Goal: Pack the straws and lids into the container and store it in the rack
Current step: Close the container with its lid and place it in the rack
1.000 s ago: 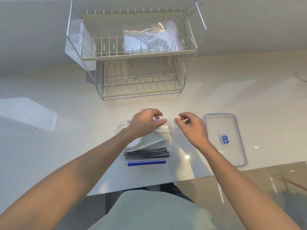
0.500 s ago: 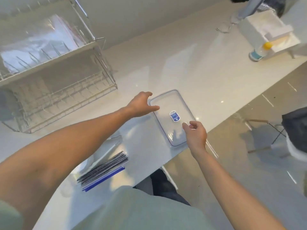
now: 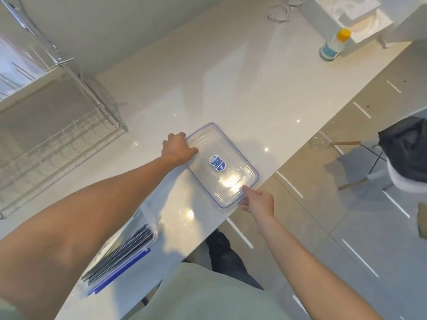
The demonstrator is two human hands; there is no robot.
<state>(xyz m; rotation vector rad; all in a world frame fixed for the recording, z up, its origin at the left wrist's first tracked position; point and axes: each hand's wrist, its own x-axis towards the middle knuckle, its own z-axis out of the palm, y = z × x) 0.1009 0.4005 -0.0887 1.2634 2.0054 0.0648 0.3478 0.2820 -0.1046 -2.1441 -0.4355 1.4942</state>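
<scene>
The clear container lid (image 3: 221,165), blue-rimmed with a small blue label, lies flat on the white counter (image 3: 231,88) near its front edge. My left hand (image 3: 178,147) grips the lid's far left corner, thumb on top. My right hand (image 3: 257,200) pinches the lid's near corner at the counter's edge. The clear container (image 3: 147,229) with a blue clip sits at the lower left, partly hidden by my left arm, and holds several black straws (image 3: 124,252). The wire dish rack (image 3: 55,135) stands at the left.
A bottle with a yellow cap (image 3: 333,43) and a white box (image 3: 353,12) stand at the far right of the counter, with a coiled white cable (image 3: 277,13) beside them. A chair with a dark cloth (image 3: 406,155) stands on the floor to the right.
The view has swung right, away from the container and rack. Both hands left the container, reached the lid and closed on its corners.
</scene>
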